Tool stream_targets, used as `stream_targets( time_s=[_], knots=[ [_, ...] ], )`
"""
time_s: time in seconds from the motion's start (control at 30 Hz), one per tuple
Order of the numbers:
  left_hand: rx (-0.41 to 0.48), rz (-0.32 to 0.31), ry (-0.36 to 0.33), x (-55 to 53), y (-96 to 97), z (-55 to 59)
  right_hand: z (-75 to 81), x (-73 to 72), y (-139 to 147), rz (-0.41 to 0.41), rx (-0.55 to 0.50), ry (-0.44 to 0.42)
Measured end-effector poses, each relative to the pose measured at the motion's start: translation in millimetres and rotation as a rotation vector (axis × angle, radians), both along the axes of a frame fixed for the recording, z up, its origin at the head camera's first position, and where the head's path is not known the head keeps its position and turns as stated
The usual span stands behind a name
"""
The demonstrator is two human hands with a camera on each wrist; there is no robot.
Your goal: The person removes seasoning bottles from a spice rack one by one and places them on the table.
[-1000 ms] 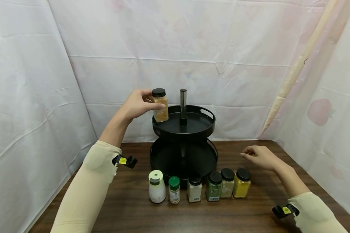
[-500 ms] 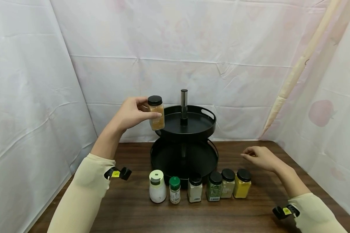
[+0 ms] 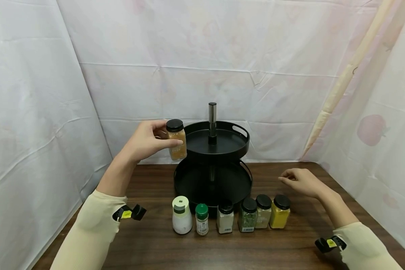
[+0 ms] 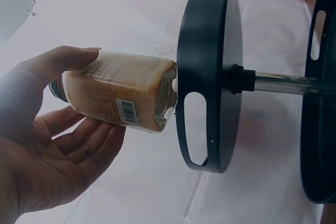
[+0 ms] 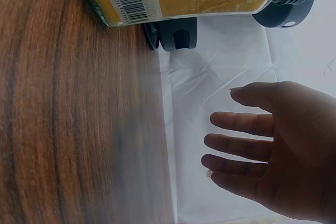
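My left hand (image 3: pixel 146 141) pinches a square glass spice jar (image 3: pixel 177 144) with a black lid and tan contents, thumb on the near side and fingers behind. The jar is held in the air at the left rim of the upper tray of a black two-tier rack (image 3: pixel 219 149). In the left wrist view the jar (image 4: pixel 118 90) shows a barcode, and its base overlaps the tray edge (image 4: pixel 202 77). My right hand (image 3: pixel 302 182) holds nothing, its fingers loosely bent over the table's right side. Nearest to it is a yellow spice jar (image 3: pixel 280 213) with a black lid.
In front of the rack stands a row: a white bottle with pale green cap (image 3: pixel 182 217), a green-capped shaker (image 3: pixel 201 221), and black-lidded jars of white powder (image 3: pixel 225 219), green herbs (image 3: pixel 248 217) and pale seasoning (image 3: pixel 263 213). White curtains surround the wooden table (image 3: pixel 148 243).
My left hand has moved down, left and nearer with the tan jar, from over the upper tray to its left rim. The right hand has stayed put.
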State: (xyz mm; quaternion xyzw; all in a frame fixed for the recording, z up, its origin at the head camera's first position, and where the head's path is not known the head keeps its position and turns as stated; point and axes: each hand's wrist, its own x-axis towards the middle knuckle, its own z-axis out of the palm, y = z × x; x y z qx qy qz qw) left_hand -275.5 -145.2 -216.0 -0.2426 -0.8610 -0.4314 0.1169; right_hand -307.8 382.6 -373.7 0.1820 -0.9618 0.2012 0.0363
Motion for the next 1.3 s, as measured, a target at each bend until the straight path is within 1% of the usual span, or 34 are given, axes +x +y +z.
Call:
stream_targets(
  time_s=[0.13,0.27,0.43,0.53,0.77,1.0,1.3],
  knots=[
    [0.006,-0.004,0.007,6.5,-3.1,-11.1,-0.3,-0.6,0,0.001,0.006,-0.006],
    [0.028,-0.021,-0.013,13.9,-6.8,-23.0,-0.8,-0.6,0,0.003,0.005,-0.006],
    [0.049,-0.025,-0.039,18.2,-11.2,-34.1,-1.3,1.0,0,0.004,0.003,-0.005],
    [0.051,-0.013,-0.042,20.1,-13.4,-37.7,-1.4,1.5,0,0.006,0.006,-0.005],
    [0.023,0.01,-0.016,25.3,-15.7,-43.2,-0.6,1.6,0,0.011,0.005,-0.003],
    [0.026,-0.001,-0.012,30.2,-16.1,-47.5,-1.1,1.4,1,0.014,0.009,-0.001],
    [0.002,-0.006,-0.016,33.9,-18.8,-52.4,-0.6,2.0,1,0.014,0.007,0.005]
  ],
)
